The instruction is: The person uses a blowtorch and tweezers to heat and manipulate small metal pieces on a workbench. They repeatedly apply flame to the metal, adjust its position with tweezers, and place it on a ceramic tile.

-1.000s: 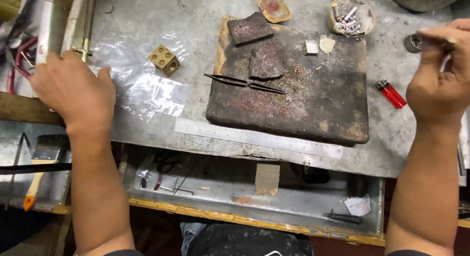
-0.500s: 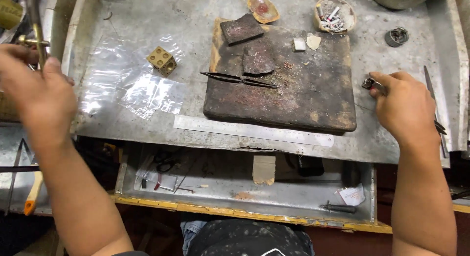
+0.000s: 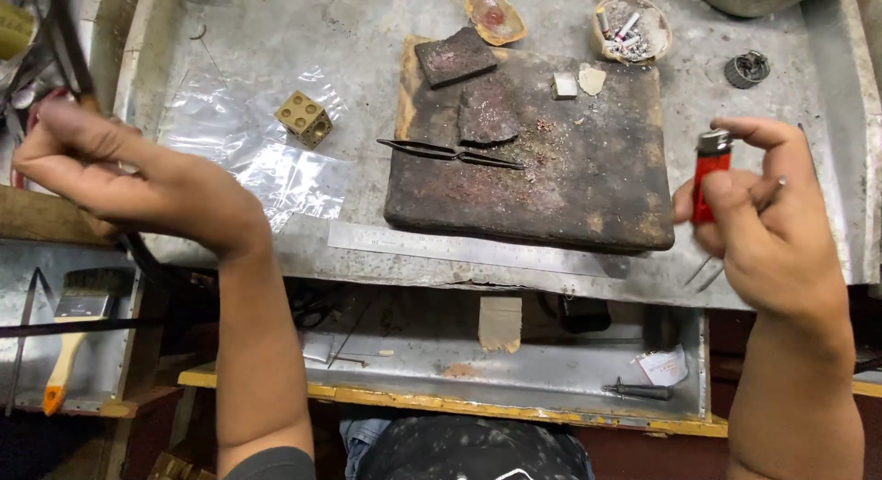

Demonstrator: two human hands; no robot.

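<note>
My right hand is raised at the bench's right side and grips a red lighter upright, thumb near its metal top. Thin metal rods also poke out below this hand. My left hand is closed at the far left around a dark hose-like tool that runs up past the fingers and down below the wrist. Between the hands lies a dark scorched block with black tweezers and two charred slabs on it.
A brass cube with holes sits on a clear plastic bag. A steel ruler lies along the front edge. A shell dish, a bowl of scraps and a wire coil stand behind. Below, a metal drawer; a brush at left.
My right hand picked the red lighter off the bench and lifted it upright. My left hand left the benchtop, moved left and closed on the dark tool.
</note>
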